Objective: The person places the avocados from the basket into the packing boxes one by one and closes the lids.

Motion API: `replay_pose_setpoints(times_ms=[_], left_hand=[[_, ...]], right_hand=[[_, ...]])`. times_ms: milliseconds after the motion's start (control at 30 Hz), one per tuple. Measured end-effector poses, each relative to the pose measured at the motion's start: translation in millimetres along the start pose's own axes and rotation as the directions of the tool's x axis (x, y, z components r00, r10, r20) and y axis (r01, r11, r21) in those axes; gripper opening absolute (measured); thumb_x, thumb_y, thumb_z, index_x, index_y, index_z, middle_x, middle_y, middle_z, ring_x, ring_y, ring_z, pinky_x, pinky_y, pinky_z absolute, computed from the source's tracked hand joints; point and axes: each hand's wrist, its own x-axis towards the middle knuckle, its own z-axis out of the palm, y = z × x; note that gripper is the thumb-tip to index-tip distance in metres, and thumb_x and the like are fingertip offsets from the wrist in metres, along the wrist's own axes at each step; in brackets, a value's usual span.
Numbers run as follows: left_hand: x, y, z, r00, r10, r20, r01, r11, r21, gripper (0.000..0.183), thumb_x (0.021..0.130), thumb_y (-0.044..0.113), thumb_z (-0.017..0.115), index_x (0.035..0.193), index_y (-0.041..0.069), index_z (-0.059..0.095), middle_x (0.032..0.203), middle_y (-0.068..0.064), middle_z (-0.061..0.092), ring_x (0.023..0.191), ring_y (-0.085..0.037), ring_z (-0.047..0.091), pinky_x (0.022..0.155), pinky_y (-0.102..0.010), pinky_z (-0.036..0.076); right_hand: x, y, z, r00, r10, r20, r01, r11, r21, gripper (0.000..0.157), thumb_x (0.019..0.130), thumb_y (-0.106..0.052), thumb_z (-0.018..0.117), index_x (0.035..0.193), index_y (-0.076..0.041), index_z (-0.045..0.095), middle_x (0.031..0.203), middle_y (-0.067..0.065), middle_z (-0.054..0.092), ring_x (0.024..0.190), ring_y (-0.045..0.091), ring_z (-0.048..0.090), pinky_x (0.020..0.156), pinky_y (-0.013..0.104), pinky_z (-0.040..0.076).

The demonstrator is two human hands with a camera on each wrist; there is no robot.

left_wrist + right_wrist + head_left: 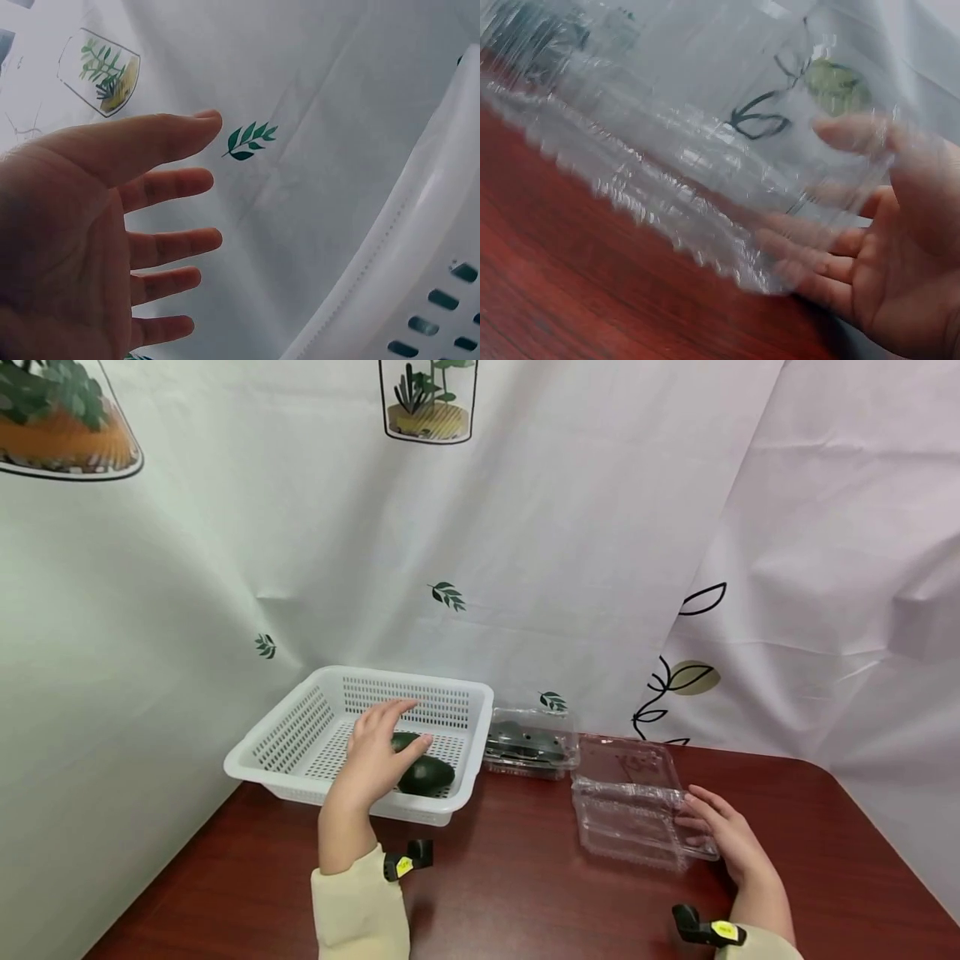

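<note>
My left hand (375, 756) hovers over the white plastic basket (288, 785), fingers spread and holding nothing. Dark green avocado-shaped fruit (426, 776) lies in the basket, partly hidden behind that hand. In the left wrist view the palm (67, 225) faces bare cloth, with the basket's rim to the right. At the right, my right hand (731, 839) grips the side edge of a clear plastic clamshell box (630, 827), which has its lid (630, 762) folded back. Seen from the right wrist, the blurred box (667, 172) overlaps the fingers (832, 266).
Behind, between basket and open box, stands a closed clear clamshell (528, 747) with dark green fruit inside. The dark red table (510, 893) meets a printed white cloth (562, 568) along its back edge and at both sides.
</note>
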Motion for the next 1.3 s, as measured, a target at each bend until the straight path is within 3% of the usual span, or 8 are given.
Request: replay_pose_setpoints(times_ms=[400, 500, 633, 767, 900, 1000, 1133, 1300], left_hand=[[2.2, 2.0, -17.0, 0.999, -0.032, -0.008, 0.032, 0.996, 0.082, 0.058, 0.090, 0.034, 0.058, 0.139, 0.011, 0.038, 0.142, -0.020, 0.028, 0.133, -0.042, 0.012, 0.100, -0.062, 0.010], [19.2, 10.9, -34.6, 0.999, -0.035, 0.025, 0.031, 0.988, 0.150, 0.060, 0.090, 0.037, 0.057, 0.141, 0.012, 0.036, 0.143, -0.020, 0.027, 0.132, -0.042, 0.013, 0.101, -0.062, 0.011], [64.7, 20.0, -59.9, 0.988, -0.076, 0.132, 0.043, 0.971, 0.235, 0.063, 0.091, 0.039, 0.055, 0.143, 0.012, 0.032, 0.144, -0.020, 0.028, 0.131, -0.042, 0.017, 0.102, -0.060, 0.013], [109.6, 5.8, -61.0, 0.928, -0.159, 0.336, 0.061, 0.957, 0.284, 0.062, 0.091, 0.036, 0.054, 0.141, 0.004, 0.034, 0.142, -0.023, 0.032, 0.129, -0.043, 0.026, 0.102, -0.058, 0.020], [125.1, -30.7, -39.3, 0.782, -0.257, 0.568, 0.153, 0.962, 0.225, 0.062, 0.094, 0.031, 0.052, 0.139, -0.007, 0.031, 0.140, -0.029, 0.032, 0.126, -0.045, 0.033, 0.100, -0.052, 0.031], [120.4, -55.6, -19.6, 0.693, -0.315, 0.649, 0.269, 0.947, 0.173, 0.058, 0.094, 0.027, 0.053, 0.136, -0.009, 0.034, 0.137, -0.031, 0.035, 0.123, -0.046, 0.037, 0.097, -0.048, 0.037], [111.5, -74.5, -1.1, 0.690, -0.337, 0.641, 0.282, 0.940, 0.191, 0.051, 0.089, 0.026, 0.060, 0.127, -0.005, 0.048, 0.130, -0.025, 0.046, 0.119, -0.041, 0.043, 0.093, -0.046, 0.040], [112.7, -82.7, 9.1, 0.663, -0.337, 0.668, 0.221, 0.941, 0.256, 0.056, 0.085, 0.032, 0.065, 0.127, -0.001, 0.051, 0.129, -0.021, 0.048, 0.120, -0.035, 0.044, 0.092, -0.046, 0.040]], right_hand=[[7.6, 6.1, 9.1, 0.995, -0.086, -0.056, 0.087, 0.996, 0.018, 0.054, 0.099, -0.027, 0.042, 0.143, -0.001, 0.027, 0.090, -0.022, 0.063, 0.081, 0.000, 0.060, 0.065, 0.028, 0.050], [7.1, 7.0, 8.6, 0.995, -0.089, -0.047, 0.089, 0.996, -0.005, 0.053, 0.099, -0.026, 0.040, 0.144, -0.001, 0.026, 0.090, -0.023, 0.060, 0.079, 0.001, 0.060, 0.064, 0.029, 0.050], [8.1, 5.6, 8.0, 0.994, -0.090, -0.063, 0.088, 0.996, -0.034, 0.052, 0.099, -0.025, 0.039, 0.144, -0.001, 0.027, 0.094, -0.020, 0.053, 0.079, 0.000, 0.058, 0.064, 0.029, 0.050], [10.7, 5.5, 9.4, 0.987, -0.121, -0.107, 0.117, 0.992, -0.041, 0.049, 0.098, -0.021, 0.039, 0.142, -0.001, 0.031, 0.098, -0.018, 0.050, 0.081, -0.003, 0.054, 0.068, 0.023, 0.047], [12.8, 7.8, 10.5, 0.978, -0.178, -0.109, 0.189, 0.977, 0.100, 0.049, 0.099, -0.019, 0.040, 0.143, -0.002, 0.029, 0.101, -0.026, 0.048, 0.087, -0.007, 0.053, 0.075, 0.015, 0.044], [13.2, 14.4, 11.5, 0.966, -0.254, -0.050, 0.256, 0.912, 0.320, 0.050, 0.100, -0.017, 0.039, 0.146, -0.005, 0.024, 0.107, -0.024, 0.053, 0.096, -0.004, 0.055, 0.080, 0.015, 0.043], [14.6, 19.8, 10.6, 0.942, -0.336, 0.010, 0.287, 0.820, 0.495, 0.048, 0.101, -0.014, 0.036, 0.146, -0.012, 0.020, 0.113, -0.016, 0.057, 0.102, 0.003, 0.058, 0.082, 0.020, 0.045], [16.9, 19.1, 5.9, 0.939, -0.343, 0.009, 0.291, 0.809, 0.512, 0.052, 0.102, -0.014, 0.033, 0.149, -0.011, 0.012, 0.116, -0.017, 0.054, 0.103, 0.004, 0.057, 0.082, 0.021, 0.045]])
